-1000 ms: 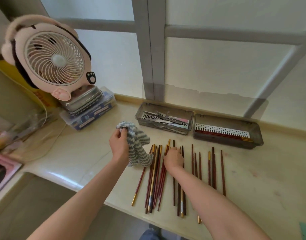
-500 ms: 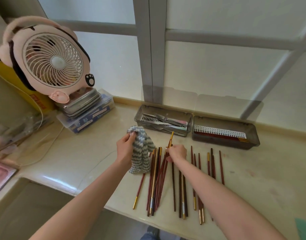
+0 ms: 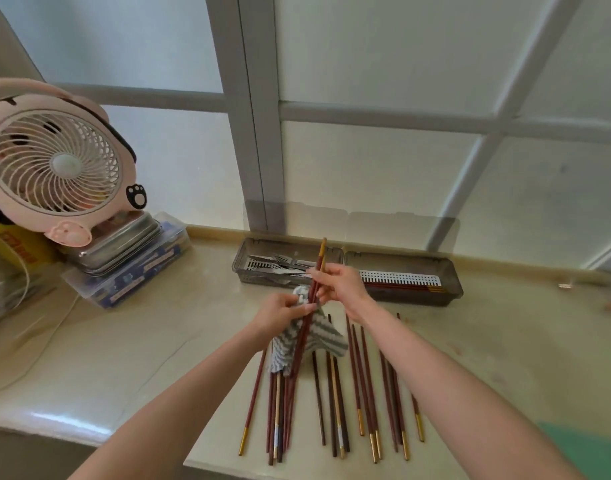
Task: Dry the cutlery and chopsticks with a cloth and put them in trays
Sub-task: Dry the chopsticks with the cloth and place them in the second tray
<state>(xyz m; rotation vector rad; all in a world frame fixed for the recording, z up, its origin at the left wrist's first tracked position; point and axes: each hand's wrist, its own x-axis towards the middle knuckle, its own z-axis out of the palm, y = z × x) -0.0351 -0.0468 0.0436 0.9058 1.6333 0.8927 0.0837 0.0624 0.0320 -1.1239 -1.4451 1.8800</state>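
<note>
Striped grey cloth [image 3: 309, 341] bunches in the left hand [image 3: 282, 311] around a reddish chopstick [image 3: 311, 299] gripped by the right hand [image 3: 342, 285]; others [image 3: 362, 386] lie on the tabletop [image 3: 124, 358].

Frosted window [image 3: 383, 174] above pale countertop [image 3: 124, 358]

Counter [image 3: 124, 358]: pale stone-like slab, polished, glossy along front edge. Chopsticks [image 3: 362, 386]: dark red-brown, smooth, lacquer-like sheen, w/ shiny gold-coloured tips. Cloth [image 3: 317, 337]: soft fabric, grey-white zigzag, nubby, matt. Trays [image 3: 449, 271]: smoky translucent plastic; white perforated plastic insert. Cutlery [image 3: 283, 266]: bright metal. Fan [image 3: 54, 168]: pink plastic, matt. Tins [image 3: 124, 244] under fan: brushed metal. Window panes frosted.
</note>
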